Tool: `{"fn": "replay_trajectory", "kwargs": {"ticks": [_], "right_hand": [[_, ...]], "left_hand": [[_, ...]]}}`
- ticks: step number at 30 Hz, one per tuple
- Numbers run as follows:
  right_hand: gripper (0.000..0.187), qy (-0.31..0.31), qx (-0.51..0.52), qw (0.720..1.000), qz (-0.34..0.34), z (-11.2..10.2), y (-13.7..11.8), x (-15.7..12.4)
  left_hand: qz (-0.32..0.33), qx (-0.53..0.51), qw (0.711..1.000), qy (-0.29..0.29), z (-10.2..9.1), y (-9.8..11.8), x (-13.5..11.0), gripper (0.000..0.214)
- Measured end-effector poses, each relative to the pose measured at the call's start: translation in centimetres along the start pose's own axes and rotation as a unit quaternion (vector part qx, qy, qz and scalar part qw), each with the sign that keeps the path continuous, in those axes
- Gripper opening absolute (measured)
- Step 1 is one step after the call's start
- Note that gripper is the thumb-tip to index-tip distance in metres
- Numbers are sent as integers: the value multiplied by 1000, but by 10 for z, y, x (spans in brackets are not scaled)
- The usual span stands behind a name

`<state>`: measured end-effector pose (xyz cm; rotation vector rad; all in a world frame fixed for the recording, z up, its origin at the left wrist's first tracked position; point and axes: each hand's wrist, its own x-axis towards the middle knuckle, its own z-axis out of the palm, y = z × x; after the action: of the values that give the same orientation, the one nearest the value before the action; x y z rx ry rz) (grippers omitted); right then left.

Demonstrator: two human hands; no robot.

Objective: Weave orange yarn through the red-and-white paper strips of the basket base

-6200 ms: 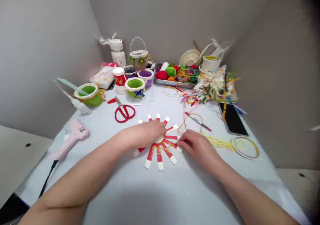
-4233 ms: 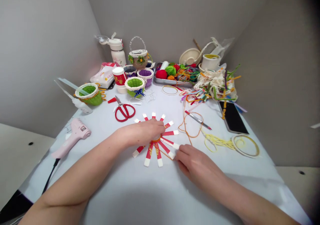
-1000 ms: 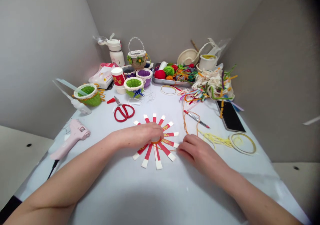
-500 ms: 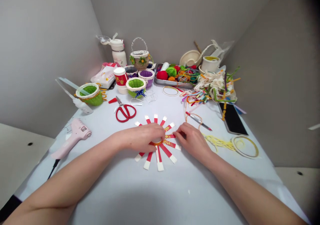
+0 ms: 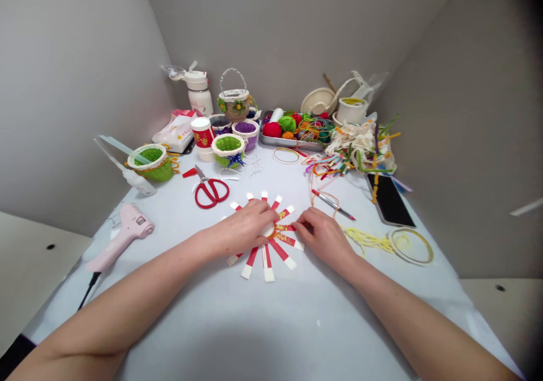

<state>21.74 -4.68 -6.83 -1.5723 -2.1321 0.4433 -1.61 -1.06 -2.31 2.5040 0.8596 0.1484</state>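
Note:
A paper cup cut into red-and-white strips (image 5: 280,252) lies splayed on the table like a flower, gold print on some strips. Over its round, orange-edged middle rests my left hand (image 5: 246,225), fingers curled down around it and hiding part of the strips on that side. My right hand (image 5: 323,235) is closed at the right side, thumb and forefinger pinching the tip of one red strip. Just beyond my right hand lie a pen (image 5: 334,204) and a loop of thin orange cord. Red-handled scissors (image 5: 212,193) lie beyond my left hand.
At left are a pink glue gun (image 5: 123,237) and a green basket (image 5: 151,163). Small baskets, an uncut red cup (image 5: 203,138) and a tray of yarn balls (image 5: 292,142) stand at the back. A phone (image 5: 390,200) and yellow cord (image 5: 369,239) lie right.
The view has shifted slightly. My left fingers have moved a little on the cup's middle, with less of its orange edge showing. My right hand keeps its pinch on the strip.

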Motion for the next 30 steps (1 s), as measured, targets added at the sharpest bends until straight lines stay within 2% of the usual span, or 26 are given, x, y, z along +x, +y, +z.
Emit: {"fn": "replay_trajectory", "kwargs": {"ticks": [6, 9, 15, 19, 23, 27, 30], "right_hand": [[18, -1, 5, 1000, 0, -2, 0, 0], [17, -9, 23, 1000, -12, -3, 2, -1], [22, -23, 68, 992, -103, -12, 1, -11], [22, -69, 57, 985, -150, -24, -7, -22], [21, -126, 15, 975, -180, -34, -21, -36], [20, -178, -43, 960, -213, -33, -32, -52], [20, -190, -85, 949, -235, -27, -35, -60]], "left_hand": [[-31, 19, 999, -19, -3, 2, 2, 35], [-3, -7, 1000, -27, -5, 0, 1, 32], [65, -62, 993, -80, -14, -6, -4, 32], [64, -74, 988, -116, -16, -10, -4, 33], [61, -85, 987, -125, -15, -12, -5, 34], [64, -89, 987, -117, -16, -11, -5, 34], [63, -91, 986, -123, -17, -9, -5, 33]]}}
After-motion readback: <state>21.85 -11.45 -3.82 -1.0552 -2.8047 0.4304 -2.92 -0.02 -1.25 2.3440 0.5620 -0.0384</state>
